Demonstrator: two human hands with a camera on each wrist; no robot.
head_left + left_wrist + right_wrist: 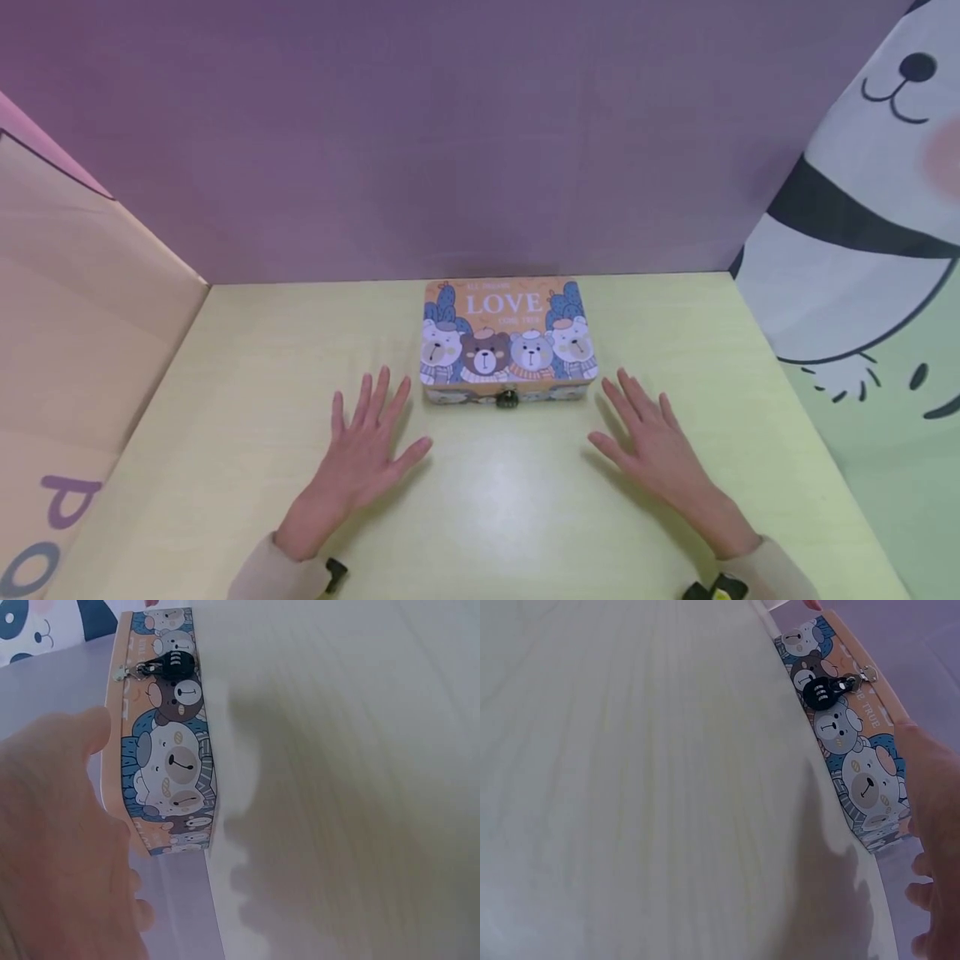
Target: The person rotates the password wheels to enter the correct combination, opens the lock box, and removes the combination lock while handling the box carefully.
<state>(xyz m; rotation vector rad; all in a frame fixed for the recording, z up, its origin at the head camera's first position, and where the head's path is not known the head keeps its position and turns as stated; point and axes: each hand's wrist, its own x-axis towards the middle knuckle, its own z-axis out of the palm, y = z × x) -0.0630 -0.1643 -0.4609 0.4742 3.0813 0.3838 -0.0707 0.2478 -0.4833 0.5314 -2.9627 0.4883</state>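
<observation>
A closed orange box [510,342] with cartoon bears, cacti and the word LOVE on its lid lies near the table's back edge. From the clasp on its front hangs a small black combination padlock [507,399], whose number dials show in the left wrist view as a padlock [177,665] and in the right wrist view too. My left hand [360,458] is spread, palm down, to the left of the box and nearer me. On the other side, my right hand [656,450] is spread likewise. Neither hand holds anything, and both appear apart from the box.
The pale wooden table [502,508] runs back to a purple wall panel [465,142]. Side panels stand at left and right, the right panel [855,233] printed with a cartoon animal. Dark straps [337,575] show at the sleeves.
</observation>
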